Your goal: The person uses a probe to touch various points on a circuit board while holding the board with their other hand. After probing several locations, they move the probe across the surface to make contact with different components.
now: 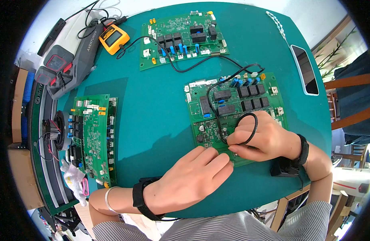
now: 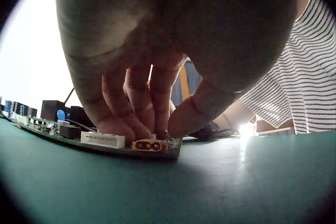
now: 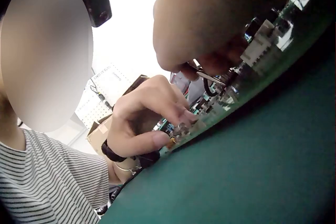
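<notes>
A green circuit board (image 1: 198, 124) lies on the table under both hands. My right hand (image 1: 257, 136) pinches the end of a black cable (image 1: 256, 125), which loops over the knuckles; a thin shiny part shows by these fingertips in the right wrist view. My left hand (image 1: 189, 180) reaches over the board's near edge with bent fingers. In the left wrist view, thumb and fingers close round the board's corner, beside a yellow connector (image 2: 148, 145) and a white connector (image 2: 102, 140). A small round metal part (image 3: 181, 129) sits between left thumb and forefinger in the right wrist view.
The cable runs from a yellow handheld device (image 1: 114, 39) with a screen. Another board (image 1: 181, 28) lies at the back, and boards (image 1: 94, 136) stand at left. A phone (image 1: 304, 70) lies at right, a black block (image 1: 283, 168) near the right forearm, a grey case (image 1: 78, 52) back left.
</notes>
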### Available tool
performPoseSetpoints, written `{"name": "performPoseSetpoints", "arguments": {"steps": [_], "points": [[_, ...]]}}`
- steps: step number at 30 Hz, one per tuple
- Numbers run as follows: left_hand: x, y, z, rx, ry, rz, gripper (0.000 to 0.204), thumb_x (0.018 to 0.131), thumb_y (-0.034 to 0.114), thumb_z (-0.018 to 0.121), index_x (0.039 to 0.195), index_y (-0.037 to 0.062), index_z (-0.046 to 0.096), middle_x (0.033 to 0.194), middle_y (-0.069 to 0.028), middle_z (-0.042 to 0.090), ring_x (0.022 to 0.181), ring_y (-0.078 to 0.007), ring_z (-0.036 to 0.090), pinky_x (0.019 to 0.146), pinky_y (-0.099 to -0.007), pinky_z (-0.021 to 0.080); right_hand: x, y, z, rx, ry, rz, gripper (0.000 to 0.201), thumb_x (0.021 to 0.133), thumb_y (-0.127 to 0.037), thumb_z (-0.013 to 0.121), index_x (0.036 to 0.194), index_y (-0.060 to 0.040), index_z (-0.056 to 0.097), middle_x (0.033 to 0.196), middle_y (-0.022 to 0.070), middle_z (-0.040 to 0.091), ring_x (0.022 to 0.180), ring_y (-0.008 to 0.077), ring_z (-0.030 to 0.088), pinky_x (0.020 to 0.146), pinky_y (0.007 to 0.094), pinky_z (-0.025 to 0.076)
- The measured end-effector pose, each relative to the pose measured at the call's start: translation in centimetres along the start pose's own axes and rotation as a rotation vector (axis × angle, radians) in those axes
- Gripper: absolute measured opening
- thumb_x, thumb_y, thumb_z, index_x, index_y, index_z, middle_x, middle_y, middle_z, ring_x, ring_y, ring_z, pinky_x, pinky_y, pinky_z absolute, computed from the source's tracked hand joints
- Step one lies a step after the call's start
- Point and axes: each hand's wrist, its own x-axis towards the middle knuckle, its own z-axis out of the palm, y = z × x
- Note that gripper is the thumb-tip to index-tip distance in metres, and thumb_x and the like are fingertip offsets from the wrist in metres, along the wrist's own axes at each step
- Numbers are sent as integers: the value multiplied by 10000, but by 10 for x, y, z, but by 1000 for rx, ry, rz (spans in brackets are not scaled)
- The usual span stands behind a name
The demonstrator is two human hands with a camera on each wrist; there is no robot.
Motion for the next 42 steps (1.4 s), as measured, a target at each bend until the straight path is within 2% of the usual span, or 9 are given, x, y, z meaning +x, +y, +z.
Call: {"name": "performPoseSetpoints", "arguments": {"steps": [20, 31, 42], "points": [[0, 0, 2, 6, 31, 4, 373, 713, 25, 720, 1080, -28, 675, 942, -82, 551, 838, -246, 579, 694, -364, 480, 0, 0, 0, 3, -1, -10, 147, 861, -141, 749, 892, -72, 623, 676, 55, 579, 580, 272, 577, 525, 403, 419], [0, 0, 1, -2, 17, 2, 383, 710, 23, 706, 1086, -37, 673, 943, -85, 547, 855, -248, 591, 698, -368, 489, -2, 1, 2, 13, 11, 40, 181, 849, -141, 760, 959, -43, 654, 676, 86, 602, 590, 297, 601, 534, 419, 439], [1, 1, -1, 11, -1, 6, 390, 699, 30, 708, 1084, -34, 681, 952, -89, 554, 869, -248, 600, 721, -365, 502, 0, 0, 0, 30, 2, 42, 153, 861, -145, 749, 940, -58, 650, 696, 70, 613, 596, 290, 606, 539, 416, 446]]}}
